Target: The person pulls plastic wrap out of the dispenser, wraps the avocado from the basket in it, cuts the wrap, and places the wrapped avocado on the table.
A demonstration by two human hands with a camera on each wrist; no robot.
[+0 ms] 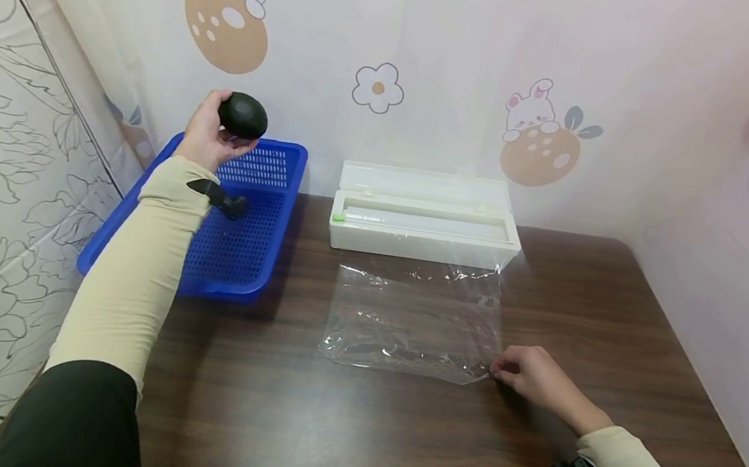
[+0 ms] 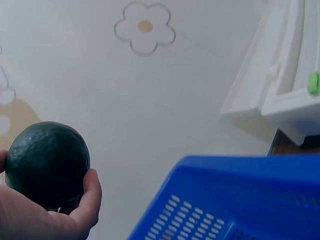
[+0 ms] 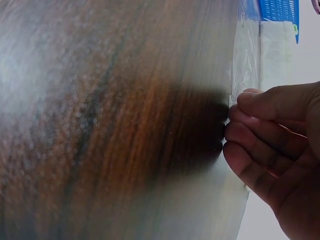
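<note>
A dark green avocado-like fruit (image 1: 244, 116), rounded and slightly bumpy in the left wrist view, is held by my left hand (image 1: 206, 134) above the far end of the blue basket (image 1: 257, 281). Thumb and fingers curl round its sides. On the table, a sheet of clear plastic wrap (image 1: 405, 324) stretches out from a white wrap dispenser box (image 1: 415, 245), whose lid stands raised. My right hand (image 1: 536, 377) pinches the near right corner of the wrap between thumb and fingers, low over the tabletop.
The perforated basket stands at the left of the brown wooden table (image 1: 319, 439). A green slider (image 1: 338, 218) sits at the left end of the dispenser. Behind the table hangs a curtain (image 1: 444, 30) with rabbit prints; patterned fabric also covers the left side.
</note>
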